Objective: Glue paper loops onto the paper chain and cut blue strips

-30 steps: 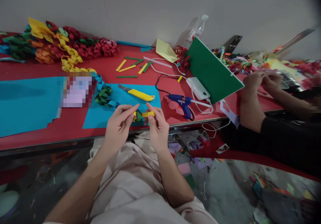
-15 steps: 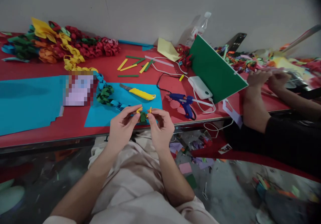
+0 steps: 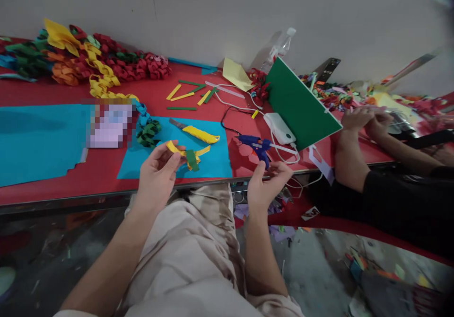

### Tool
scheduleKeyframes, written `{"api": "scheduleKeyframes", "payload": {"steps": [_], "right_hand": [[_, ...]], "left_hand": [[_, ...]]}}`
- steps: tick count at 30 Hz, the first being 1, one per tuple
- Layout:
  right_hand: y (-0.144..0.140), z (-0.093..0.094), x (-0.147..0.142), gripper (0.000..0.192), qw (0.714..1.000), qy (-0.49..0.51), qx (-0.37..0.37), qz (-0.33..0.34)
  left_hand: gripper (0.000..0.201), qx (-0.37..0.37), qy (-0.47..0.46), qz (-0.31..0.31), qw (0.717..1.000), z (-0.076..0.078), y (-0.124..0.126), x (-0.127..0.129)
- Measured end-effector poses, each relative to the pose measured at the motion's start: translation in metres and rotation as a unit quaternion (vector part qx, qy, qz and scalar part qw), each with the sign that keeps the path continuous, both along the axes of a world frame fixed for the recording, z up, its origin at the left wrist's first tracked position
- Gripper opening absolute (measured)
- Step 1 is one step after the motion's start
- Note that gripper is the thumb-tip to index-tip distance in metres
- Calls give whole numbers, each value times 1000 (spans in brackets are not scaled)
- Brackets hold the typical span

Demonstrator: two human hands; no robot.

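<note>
In the head view, the yellow and green paper link (image 3: 187,155) is now pinched by the left hand (image 3: 156,177) alone, at centre frame above the blue sheet (image 3: 213,161). It has been released by the right hand (image 3: 266,187), which has shifted right, fingers loosely spread, just below the blue glue gun (image 3: 256,144). Gluing seems near.

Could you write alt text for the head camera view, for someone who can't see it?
A seated person's left hand pinches a yellow and green paper chain above a red table, while the open right hand reaches toward a blue glue gun. A yellow utility knife lies on a blue paper sheet, and another person's hands work at the right.
</note>
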State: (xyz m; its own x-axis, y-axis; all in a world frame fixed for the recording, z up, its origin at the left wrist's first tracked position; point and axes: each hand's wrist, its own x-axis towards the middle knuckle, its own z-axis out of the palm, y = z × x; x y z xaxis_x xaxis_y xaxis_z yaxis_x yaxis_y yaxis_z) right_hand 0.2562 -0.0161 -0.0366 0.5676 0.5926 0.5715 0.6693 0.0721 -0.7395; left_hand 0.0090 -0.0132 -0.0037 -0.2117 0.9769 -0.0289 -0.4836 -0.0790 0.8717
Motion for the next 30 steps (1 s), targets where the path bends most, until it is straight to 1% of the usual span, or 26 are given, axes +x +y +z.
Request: {"api": "scheduleKeyframes", "payload": {"steps": [3, 4, 7, 8, 9, 10, 11, 13, 15, 17, 18, 20, 22, 24, 26, 28, 30], "right_hand": [[4, -4, 14, 44, 997, -57, -26, -50], [4, -5, 15, 44, 996, -64, -24, -61], [0, -10, 12, 23, 993, -55, 34, -103], [-2, -11, 12, 18, 991, -52, 49, -109], [-2, -12, 12, 18, 992, -51, 51, -104], [-2, -13, 15, 22, 994, -53, 40, -86], [1, -12, 20, 31, 996, -63, 14, -55], [10, -8, 34, 46, 992, -107, -70, 19], [22, -1, 49, 45, 968, -173, -164, 85], [33, 7, 59, 41, 943, -218, -219, 126], [37, 11, 61, 40, 935, -231, -231, 138], [41, 17, 60, 39, 930, -239, -232, 152], [37, 21, 55, 36, 941, -219, -201, 162], [26, 24, 45, 34, 958, -154, -153, 185], [11, 27, 33, 32, 965, -67, -116, 227], [-4, 32, 20, 28, 955, 3, -92, 281], [-16, 35, 8, 23, 936, 47, -77, 341]], "left_hand": [[42, -11, -6, -4, 1000, 0, 0, -2], [42, -13, -8, -5, 1000, 0, 0, -3], [41, -20, -26, 2, 999, -2, 1, -5], [40, -22, -33, 5, 999, -2, 1, -5], [39, -24, -37, 7, 999, -2, 1, -6], [37, -25, -37, 5, 999, -2, 1, -7], [36, -26, -32, 1, 999, -1, 1, -8], [33, -26, -1, -4, 1000, 0, 0, -9], [32, -25, 45, 1, 999, 1, 0, -11], [33, -25, 79, 17, 996, 2, 0, -12], [35, -26, 86, 24, 996, 2, 0, -12], [37, -35, 79, 33, 996, 3, 1, -10], [40, -47, 56, 31, 997, 4, 2, -7], [41, -58, 22, 21, 998, 7, 2, -5], [41, -65, -11, 11, 998, 9, 4, -6], [38, -80, -37, 1, 996, 12, 5, -8], [31, -104, -59, -4, 993, 14, 7, -11]]}}
